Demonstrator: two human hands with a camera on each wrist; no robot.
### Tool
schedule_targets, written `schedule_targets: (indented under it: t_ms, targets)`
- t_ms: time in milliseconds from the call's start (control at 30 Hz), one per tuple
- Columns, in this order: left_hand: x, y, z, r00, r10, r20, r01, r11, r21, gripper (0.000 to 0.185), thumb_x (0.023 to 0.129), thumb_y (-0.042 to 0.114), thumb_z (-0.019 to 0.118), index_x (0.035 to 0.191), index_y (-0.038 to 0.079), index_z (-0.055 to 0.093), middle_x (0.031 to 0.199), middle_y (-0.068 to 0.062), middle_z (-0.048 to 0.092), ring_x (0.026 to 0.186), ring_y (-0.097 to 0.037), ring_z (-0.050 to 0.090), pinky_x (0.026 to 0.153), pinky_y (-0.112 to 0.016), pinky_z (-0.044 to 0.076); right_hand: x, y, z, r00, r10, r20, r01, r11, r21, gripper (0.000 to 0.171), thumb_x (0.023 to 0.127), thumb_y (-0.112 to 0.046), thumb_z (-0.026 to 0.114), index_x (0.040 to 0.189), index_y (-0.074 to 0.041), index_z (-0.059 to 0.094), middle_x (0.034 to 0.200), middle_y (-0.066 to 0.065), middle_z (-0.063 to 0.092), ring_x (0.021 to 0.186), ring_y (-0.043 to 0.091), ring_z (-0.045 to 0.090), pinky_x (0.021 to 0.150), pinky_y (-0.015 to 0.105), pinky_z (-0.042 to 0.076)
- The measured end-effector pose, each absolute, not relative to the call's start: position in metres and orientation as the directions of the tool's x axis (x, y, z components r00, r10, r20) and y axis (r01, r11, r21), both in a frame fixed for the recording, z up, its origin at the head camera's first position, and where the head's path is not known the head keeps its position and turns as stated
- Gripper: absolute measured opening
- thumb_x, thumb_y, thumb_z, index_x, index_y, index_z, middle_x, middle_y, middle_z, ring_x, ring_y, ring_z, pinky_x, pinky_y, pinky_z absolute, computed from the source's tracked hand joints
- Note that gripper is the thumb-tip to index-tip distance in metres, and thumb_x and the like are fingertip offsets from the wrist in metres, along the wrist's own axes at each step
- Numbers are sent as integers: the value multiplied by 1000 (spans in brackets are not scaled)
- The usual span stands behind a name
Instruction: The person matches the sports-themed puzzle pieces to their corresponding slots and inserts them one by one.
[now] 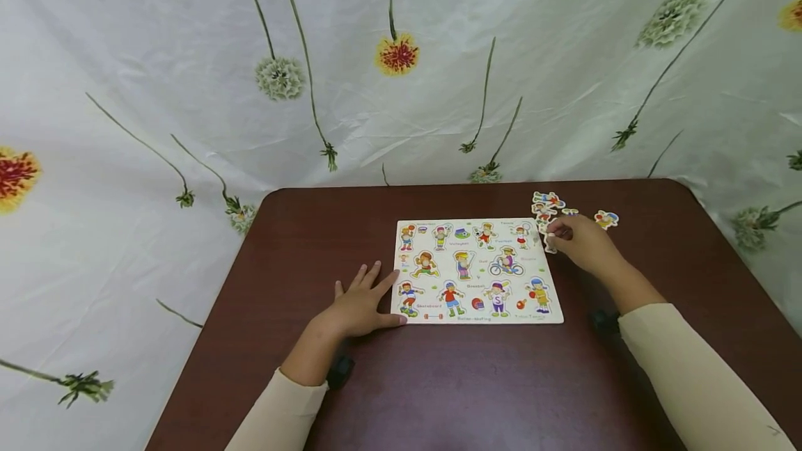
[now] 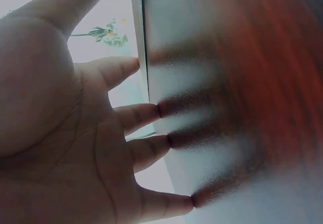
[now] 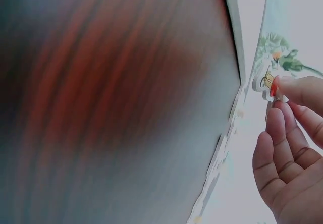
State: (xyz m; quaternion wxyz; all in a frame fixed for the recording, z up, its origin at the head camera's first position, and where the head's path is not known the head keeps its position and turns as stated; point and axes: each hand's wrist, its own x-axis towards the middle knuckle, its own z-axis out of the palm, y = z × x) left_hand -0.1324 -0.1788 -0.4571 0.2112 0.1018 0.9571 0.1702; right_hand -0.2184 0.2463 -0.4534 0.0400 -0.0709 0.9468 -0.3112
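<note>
A white puzzle board (image 1: 477,271) printed with sport figures lies flat on the dark brown table (image 1: 451,381). My left hand (image 1: 362,305) rests flat on the table with straight fingers, touching the board's left edge; in the left wrist view its fingertips (image 2: 161,110) press the tabletop. My right hand (image 1: 579,239) is at the board's right edge and pinches a small figure piece (image 3: 266,80) between thumb and fingers. Several loose figure pieces (image 1: 546,204) lie just beyond that hand, and one more piece (image 1: 606,219) lies to its right.
A white cloth (image 1: 401,68) printed with flowers hangs behind the table and around its sides. The table's rounded far corners are in view, and bare tabletop lies in front of the board.
</note>
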Motion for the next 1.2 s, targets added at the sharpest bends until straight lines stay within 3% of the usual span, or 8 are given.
schedule_targets:
  t_ms: [667, 1200]
  targets:
    - [-133, -181, -455, -889, 271, -369, 129, 922, 365, 91, 87, 58, 72, 161, 31, 27, 172, -12, 10, 159, -37, 4, 115, -79, 4, -243, 202, -456, -969, -236, -69, -149, 786, -600, 9, 97, -7, 64, 104, -1, 67, 101, 14, 62, 91, 26, 58, 77, 36, 49]
    - [-133, -178, -455, -888, 271, -372, 131, 924, 360, 91, 87, 58, 72, 161, 31, 27, 171, -13, 11, 159, -37, 5, 115, -79, 6, -253, 199, -462, -964, -220, -148, -107, 835, -540, 10, 99, -11, 62, 101, -2, 65, 96, 14, 63, 85, 25, 57, 73, 35, 47]
